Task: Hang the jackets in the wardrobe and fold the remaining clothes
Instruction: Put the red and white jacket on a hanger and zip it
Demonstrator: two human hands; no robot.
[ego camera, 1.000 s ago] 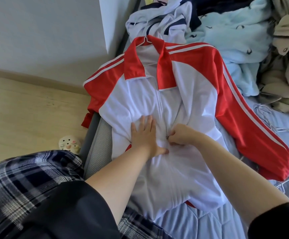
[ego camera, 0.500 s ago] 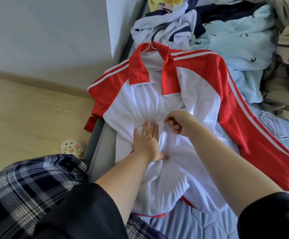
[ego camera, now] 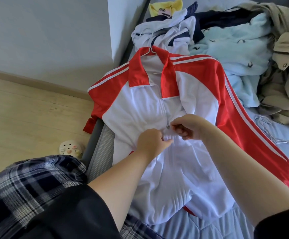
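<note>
2 hands: both on the jacket front, close together at mid-chest, near the zip line.
Jacket [ego camera: 171,163]: white body, red sleeves and collar, white stripes down the sleeves; lies front-up on the bed [ego camera: 200,228], collar pointing away from the person, hem toward them.
Hanger [ego camera: 151,50]: white, inside the jacket, its neck sticks out above the collar, a bar shows in the open neck.
Zip: closed below the pull [ego camera: 167,126], open above it up to the collar.
Right hand [ego camera: 189,126]: fingers curled, thumb and forefinger pinch the metal pull.
Left hand [ego camera: 151,141]: fingers curled into the white cloth just below the pull, gripping a bunch of it; cloth wrinkles fan out from there.
Left sleeve of jacket: hangs over the bed edge, red cuff [ego camera: 89,124] above the floor [ego camera: 19,114].
Right sleeve of jacket: stretched out flat along the bed toward the right.
Pile: beyond the collar a white hoodie [ego camera: 164,37] with dark stripes, a pale blue fleece [ego camera: 235,54], a khaki coat [ego camera: 286,66] at far right, dark clothes between, a yellow item [ego camera: 166,7] at the top.
Cord [ego camera: 267,128]: white, lying loose on the bed right of the red sleeve.
Slipper [ego camera: 71,148]: pale, with holes, on the floor beside the bed frame.
Person: black sleeves, plaid trousers [ego camera: 28,187] at lower left.
Wall [ego camera: 45,35]: grey, left of the bed.
</note>
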